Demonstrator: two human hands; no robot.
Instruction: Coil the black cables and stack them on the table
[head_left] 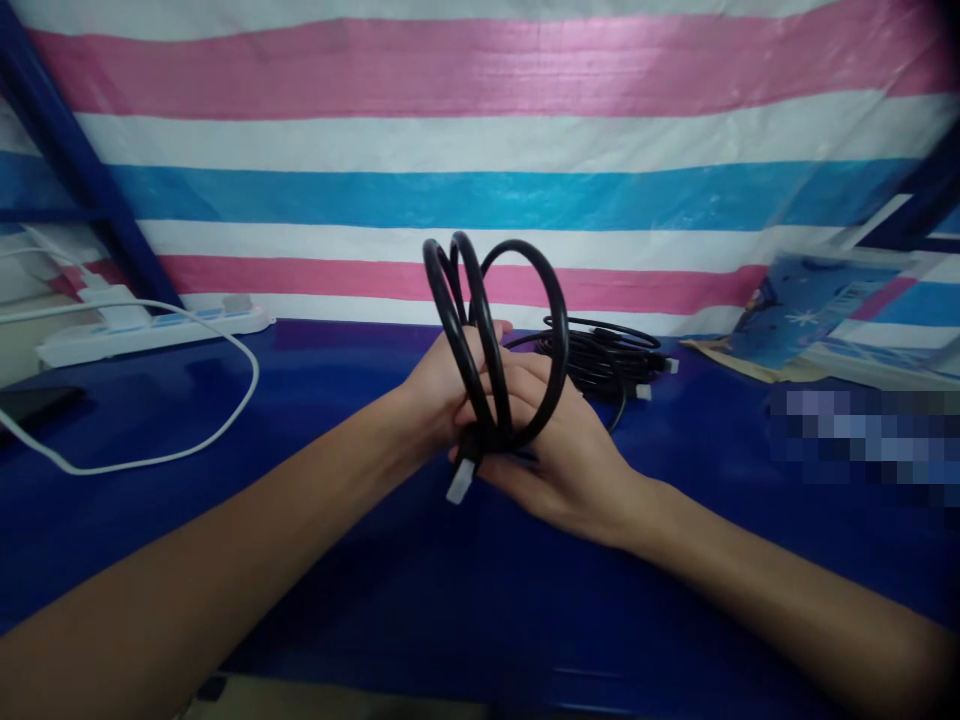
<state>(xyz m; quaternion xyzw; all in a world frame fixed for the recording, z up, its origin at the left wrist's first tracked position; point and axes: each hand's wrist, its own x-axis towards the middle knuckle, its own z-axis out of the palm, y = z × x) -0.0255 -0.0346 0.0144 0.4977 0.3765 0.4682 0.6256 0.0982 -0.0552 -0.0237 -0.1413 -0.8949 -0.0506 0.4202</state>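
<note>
Loops of a thick black cable (556, 330) stand upright between my hands, above the blue table. One cable end, a plug with a pale cap (461, 482), points down toward me. My right hand (551, 430) is closed round the bottom of the loops, near the plug. Behind the loops, my left hand (442, 375) reaches in from the left and meets the right one; its fingers look curled on the cable, though the loops and my right hand partly hide them.
More coiled black cables (600, 360) with capped plugs lie behind my right hand. At left are a white power strip (157, 335), a white cord (251, 375) and a dark flat object (45, 405). A blue packet (810, 305) lies at right on the blue table (360, 600).
</note>
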